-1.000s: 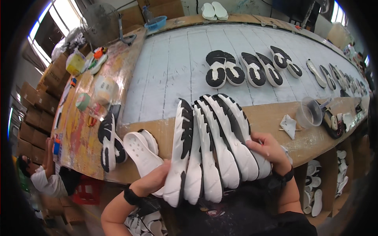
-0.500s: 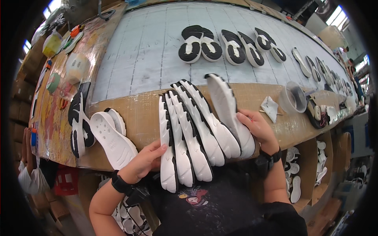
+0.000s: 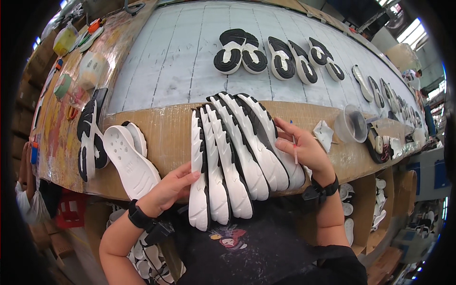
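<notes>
Head view: fanned shoe soles (image 3: pixel 237 156) lengthwise, toes away.

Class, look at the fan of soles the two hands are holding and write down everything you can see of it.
The fan of soles is five long white soles with black edge strips, foam-like and ridged. They overlap like a hand of cards, spreading toward the far end, and lie on the bench's cardboard edge, near ends overhanging. The left hand touches the leftmost sole; the right hand rests on the rightmost.
</notes>
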Demonstrator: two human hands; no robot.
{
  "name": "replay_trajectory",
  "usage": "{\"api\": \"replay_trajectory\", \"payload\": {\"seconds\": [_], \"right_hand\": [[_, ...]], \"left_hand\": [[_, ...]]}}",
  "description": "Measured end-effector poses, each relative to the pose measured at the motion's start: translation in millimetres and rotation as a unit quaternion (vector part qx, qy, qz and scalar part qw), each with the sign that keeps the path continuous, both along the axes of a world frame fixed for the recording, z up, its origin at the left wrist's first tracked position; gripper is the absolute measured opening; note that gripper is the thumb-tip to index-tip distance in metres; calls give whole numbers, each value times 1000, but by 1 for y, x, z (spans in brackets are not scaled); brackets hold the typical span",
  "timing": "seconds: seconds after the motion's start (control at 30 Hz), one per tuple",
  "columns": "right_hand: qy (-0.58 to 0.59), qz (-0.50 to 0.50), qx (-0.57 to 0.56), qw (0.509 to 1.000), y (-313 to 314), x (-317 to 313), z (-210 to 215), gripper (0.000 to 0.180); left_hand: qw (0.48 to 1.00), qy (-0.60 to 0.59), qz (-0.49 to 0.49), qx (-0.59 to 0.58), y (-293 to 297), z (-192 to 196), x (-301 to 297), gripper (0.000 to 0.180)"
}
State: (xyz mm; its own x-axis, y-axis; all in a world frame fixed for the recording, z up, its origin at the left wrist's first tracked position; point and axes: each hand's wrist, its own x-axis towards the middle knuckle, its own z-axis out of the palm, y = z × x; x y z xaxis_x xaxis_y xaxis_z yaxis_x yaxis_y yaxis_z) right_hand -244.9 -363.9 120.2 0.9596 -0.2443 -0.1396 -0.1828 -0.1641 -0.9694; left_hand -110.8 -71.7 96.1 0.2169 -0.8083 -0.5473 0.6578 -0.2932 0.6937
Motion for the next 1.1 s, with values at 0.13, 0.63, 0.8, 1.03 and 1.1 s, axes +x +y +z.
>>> {"api": "replay_trajectory", "payload": {"seconds": [0.13, 0.63, 0.8, 1.03, 1.1], "right_hand": [[7, 9, -31, 999, -2, 5, -1, 57], [123, 15, 223, 967, 10, -7, 5, 35], [43, 26, 281, 959, 21, -8, 26, 45], [-8, 108, 164, 981, -2, -11, 40, 55], [2, 94, 135, 986, -8, -15, 44, 56]], "left_hand": [[998, 43, 49, -11, -1, -2, -5, 46], [986, 146, -16, -78, -13, -12, -7, 46], [955, 234, 109, -147, -3, 26, -31, 42], [953, 202, 159, -159, -19, 35, -43, 43], [953, 198, 150, -172, -20, 24, -40, 42]]}}
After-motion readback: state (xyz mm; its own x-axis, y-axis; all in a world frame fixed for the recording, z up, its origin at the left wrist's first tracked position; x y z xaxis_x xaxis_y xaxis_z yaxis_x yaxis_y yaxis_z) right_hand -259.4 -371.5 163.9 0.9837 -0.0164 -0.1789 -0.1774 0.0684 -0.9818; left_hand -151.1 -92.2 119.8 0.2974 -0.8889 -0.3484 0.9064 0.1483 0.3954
